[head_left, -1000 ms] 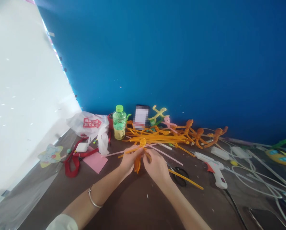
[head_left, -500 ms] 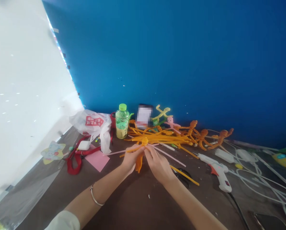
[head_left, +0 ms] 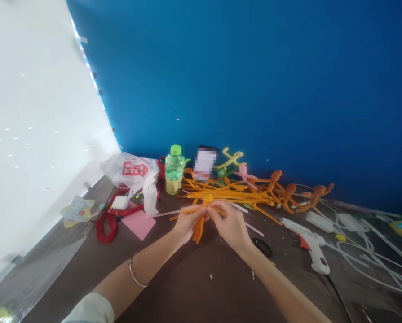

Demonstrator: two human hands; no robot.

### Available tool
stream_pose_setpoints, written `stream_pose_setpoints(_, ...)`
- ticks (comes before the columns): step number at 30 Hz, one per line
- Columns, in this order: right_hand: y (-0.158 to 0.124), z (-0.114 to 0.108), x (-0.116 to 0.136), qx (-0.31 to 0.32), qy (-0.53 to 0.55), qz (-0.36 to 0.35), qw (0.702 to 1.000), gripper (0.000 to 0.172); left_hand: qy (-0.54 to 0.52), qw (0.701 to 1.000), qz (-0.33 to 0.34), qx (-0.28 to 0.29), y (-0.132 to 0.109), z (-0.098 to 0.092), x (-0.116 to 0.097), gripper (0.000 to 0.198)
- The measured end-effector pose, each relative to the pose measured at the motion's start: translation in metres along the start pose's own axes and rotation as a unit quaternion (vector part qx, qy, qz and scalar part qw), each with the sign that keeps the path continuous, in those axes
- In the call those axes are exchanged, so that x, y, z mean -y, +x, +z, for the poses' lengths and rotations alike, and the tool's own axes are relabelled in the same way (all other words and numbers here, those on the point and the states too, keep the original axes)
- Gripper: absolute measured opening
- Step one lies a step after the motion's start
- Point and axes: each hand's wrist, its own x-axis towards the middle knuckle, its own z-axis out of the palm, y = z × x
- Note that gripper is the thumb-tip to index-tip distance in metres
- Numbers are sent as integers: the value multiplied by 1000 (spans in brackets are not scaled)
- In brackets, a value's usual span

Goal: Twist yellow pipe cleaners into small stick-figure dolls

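Orange strand gone from across the scissors, both hands closed tighter on the orange pipe-cleaner bundle.

At 9 o'clock from the hands, red lanyard and pink paper; at 10 o'clock, white plastic bag. Next, left hand, fingers pressed together and pinching the bundle's knot, forearm slanting in from 7 o'clock, metal bangle near the wrist. Bundle held at the centre between both hands, its tail hanging toward 6 o'clock. Then right hand, fingertips pinching strands at the same knot, forearm rising from 5 o'clock. At 4 o'clock, black-handled scissors, now uncovered; at 3 o'clock, white glue gun.
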Motion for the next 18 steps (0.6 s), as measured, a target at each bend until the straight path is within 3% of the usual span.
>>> stream_pose_setpoints(2,3,-1,0,13,93,60,994,10,-20,1000,-14,18,0,0,-1,17)
stream_pose_setpoints(5,5,-2,-1,38,223,158,961,20,-59,996,-65,27,0,-1,-3,17)
stream_pose_setpoints(7,4,-2,0,47,264,209,940,25,-77,992,-96,29,1,-2,-4,16)
stream_pose_setpoints(9,4,-1,0,43,266,216,938,26,-98,988,-116,32,2,-4,-3,15)
stream_pose_setpoints(12,3,2,-3,1,218,137,966,23,-130,981,-143,25,3,-6,-2,14)
stream_pose_setpoints(15,-1,4,-9,-55,106,7,993,16,-162,974,-161,8,3,-7,0,13)
stream_pose_setpoints(18,-8,3,-17,-70,-65,-166,981,15,-190,968,-162,10,3,-7,1,14)
